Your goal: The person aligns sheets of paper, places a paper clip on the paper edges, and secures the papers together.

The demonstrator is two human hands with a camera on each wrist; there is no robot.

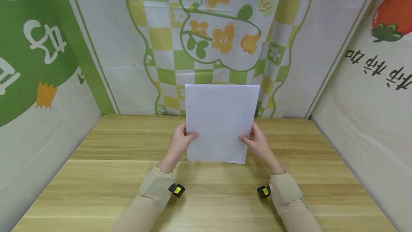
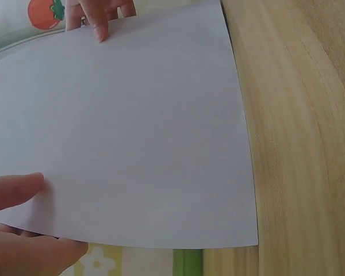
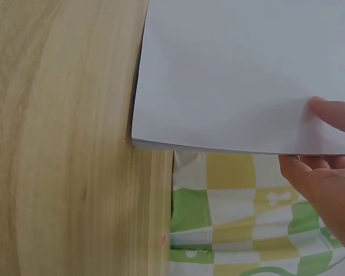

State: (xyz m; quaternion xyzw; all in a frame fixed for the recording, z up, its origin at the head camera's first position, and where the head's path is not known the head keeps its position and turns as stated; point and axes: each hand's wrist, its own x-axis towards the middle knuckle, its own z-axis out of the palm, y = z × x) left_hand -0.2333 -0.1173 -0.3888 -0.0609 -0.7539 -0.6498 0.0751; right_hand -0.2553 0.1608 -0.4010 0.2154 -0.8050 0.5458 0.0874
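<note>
A stack of white paper (image 1: 222, 117) stands upright between my two hands, its blank front sheet toward me. At its left edge my left hand (image 1: 181, 139) grips it, thumb on the front and fingers behind. My right hand (image 1: 258, 142) pinches the opposite edge the same way. The right wrist view shows several layered sheets along the edge of the paper (image 3: 230, 75). In the left wrist view the lower edge of the paper (image 2: 138, 132) is close over the wood, and the fingers behind the stack are mostly hidden.
A wooden table (image 1: 106, 185) lies under both arms. Behind it hangs a green and yellow checkered curtain (image 1: 161, 38), with printed cloth walls at the left and right (image 1: 363, 117). A small black device (image 1: 177, 190) sits at the left wrist, another black device (image 1: 264, 191) at the right.
</note>
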